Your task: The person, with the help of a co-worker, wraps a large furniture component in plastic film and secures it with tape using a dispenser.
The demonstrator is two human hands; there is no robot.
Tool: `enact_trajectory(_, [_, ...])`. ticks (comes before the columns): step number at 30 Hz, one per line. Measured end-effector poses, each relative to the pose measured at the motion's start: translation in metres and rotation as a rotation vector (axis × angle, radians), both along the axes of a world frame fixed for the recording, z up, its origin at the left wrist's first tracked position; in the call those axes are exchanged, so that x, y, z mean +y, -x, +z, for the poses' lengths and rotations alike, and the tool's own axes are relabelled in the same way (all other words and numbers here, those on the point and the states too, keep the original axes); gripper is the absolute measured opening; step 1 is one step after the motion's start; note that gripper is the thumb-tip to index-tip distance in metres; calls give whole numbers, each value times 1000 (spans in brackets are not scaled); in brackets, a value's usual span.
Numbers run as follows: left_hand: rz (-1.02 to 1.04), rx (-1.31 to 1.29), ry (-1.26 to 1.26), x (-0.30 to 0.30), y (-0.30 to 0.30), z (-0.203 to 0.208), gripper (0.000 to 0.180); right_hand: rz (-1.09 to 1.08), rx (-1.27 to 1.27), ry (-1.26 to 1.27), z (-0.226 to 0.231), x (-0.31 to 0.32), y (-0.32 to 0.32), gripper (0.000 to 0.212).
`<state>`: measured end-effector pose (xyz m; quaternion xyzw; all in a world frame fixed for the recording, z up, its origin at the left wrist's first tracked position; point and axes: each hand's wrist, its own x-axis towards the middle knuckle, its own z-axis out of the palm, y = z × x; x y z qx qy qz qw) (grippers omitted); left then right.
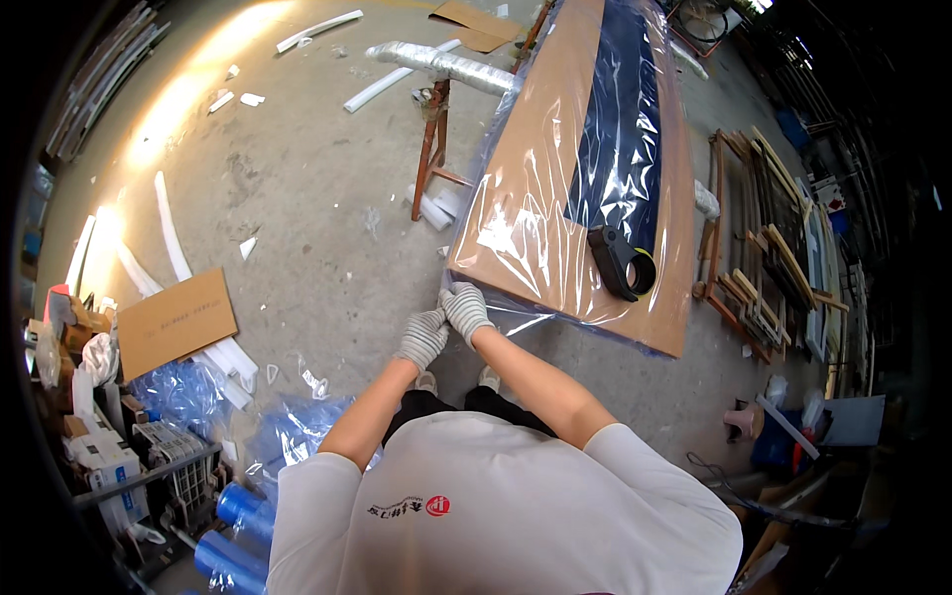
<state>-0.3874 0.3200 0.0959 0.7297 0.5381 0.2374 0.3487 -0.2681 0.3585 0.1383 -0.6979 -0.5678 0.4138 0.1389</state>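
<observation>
A long cardboard-covered panel [516,228] lies wrapped in clear plastic film [511,309], with a dark blue strip [617,129] along its middle. Both my hands wear grey-and-white striped gloves and meet at the panel's near left corner. My right hand [465,308] is closed on the film at that corner. Just below and left of it, my left hand [424,336] is closed too, its fingertips against the right hand at the film's edge; the fingertips are partly hidden. On top of the panel, near its close end, rests a black tape dispenser [622,266].
Rust-coloured trestles [430,149] with wrapped padded bars [446,64] support the panel. Leaning frames and wood strips [764,278] stand to the right. At the left are a cardboard sheet [178,322], white foam strips [171,228], crumpled blue film [297,436] and blue film rolls [233,560].
</observation>
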Motion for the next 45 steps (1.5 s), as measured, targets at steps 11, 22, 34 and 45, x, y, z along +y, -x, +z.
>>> enact_trajectory(11, [139,-554,544,12,50,-20,36,-364,1459,554,-22,-27,-48,19])
enact_trajectory(22, [417,-878,985,47,-55,-31,29,22,291,309,-4,-112,-112,30])
enact_trajectory(34, [347,-1085,1167,35,-31,0,23,465,-451,-558,-22,-65,-69,67])
enact_trajectory(45, [881,-1203,1170,44,-80,13,11,-81,-282,-959,102,-41,-162,35])
